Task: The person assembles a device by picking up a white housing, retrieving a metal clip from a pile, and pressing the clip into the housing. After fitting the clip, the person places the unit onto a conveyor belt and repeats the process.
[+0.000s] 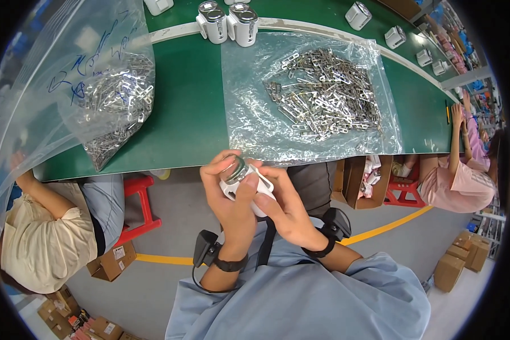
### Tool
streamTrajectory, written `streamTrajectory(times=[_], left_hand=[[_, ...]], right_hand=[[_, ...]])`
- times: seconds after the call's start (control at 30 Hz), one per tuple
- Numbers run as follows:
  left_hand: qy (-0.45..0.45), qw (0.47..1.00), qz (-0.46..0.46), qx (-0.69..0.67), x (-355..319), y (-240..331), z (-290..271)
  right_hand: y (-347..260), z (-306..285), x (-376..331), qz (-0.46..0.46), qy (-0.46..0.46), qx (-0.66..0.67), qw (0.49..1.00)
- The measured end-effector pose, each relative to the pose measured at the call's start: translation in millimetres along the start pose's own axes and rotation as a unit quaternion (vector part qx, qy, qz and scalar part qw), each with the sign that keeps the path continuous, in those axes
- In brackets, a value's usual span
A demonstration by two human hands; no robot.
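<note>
In front of my body, just off the near edge of the green bench, I hold a white plastic device point(264, 187) with a loop-like handle and a clear round part at one end. My left hand point(230, 207) is closed round the clear end, its thumb pressed on the white body. From the other side my right hand point(288, 208) grips the body, with its thumb on the near side. The fingers hide much of the device. Beyond my hands, a clear plastic bag point(246, 122) lies on the bench with a heap of small silvery metal pieces point(331, 93) on it.
Another clear bag point(119, 96) of metal pieces stands at the left. White devices with silvery tops point(243, 25) stand by the pale curved rail point(300, 28); more sit beyond it. People sit on both sides, near red stools point(139, 207). An open carton point(351, 181) stands below the bench.
</note>
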State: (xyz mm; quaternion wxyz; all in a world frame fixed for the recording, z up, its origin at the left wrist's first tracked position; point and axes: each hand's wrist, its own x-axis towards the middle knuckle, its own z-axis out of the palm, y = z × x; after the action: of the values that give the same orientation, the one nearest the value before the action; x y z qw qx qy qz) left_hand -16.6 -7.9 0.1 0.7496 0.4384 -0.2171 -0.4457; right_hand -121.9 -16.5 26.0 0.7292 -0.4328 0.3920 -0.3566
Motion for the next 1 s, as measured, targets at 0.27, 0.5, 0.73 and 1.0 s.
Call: streamTrajectory(times=[0.27, 0.5, 0.73, 1.0], left_hand=[[0.056, 0.987, 0.075, 0.13, -18.7, -7.7, -7.3], [0.065, 0.975, 0.027, 0.21, -17.3, -17.7, -22.6], [0.059, 0.975, -0.015, 0.214, 11.4, -18.5, -3.0], [0.166, 0.944, -0.041, 0.282, 4.5, -31.6, 20.2]], right_hand=[[39.0, -6.9, 2.6, 0.043, -0.025, 0.118, 0.992], [51.0, -14.8, 24.5, 0.102, 0.022, 0.201, 0.974], [97.6, -46.6, 51.1, 0.355, -0.05, 0.308, 0.882], [80.2, -40.9, 70.8, 0.472, -0.009, 0.312, 0.825]])
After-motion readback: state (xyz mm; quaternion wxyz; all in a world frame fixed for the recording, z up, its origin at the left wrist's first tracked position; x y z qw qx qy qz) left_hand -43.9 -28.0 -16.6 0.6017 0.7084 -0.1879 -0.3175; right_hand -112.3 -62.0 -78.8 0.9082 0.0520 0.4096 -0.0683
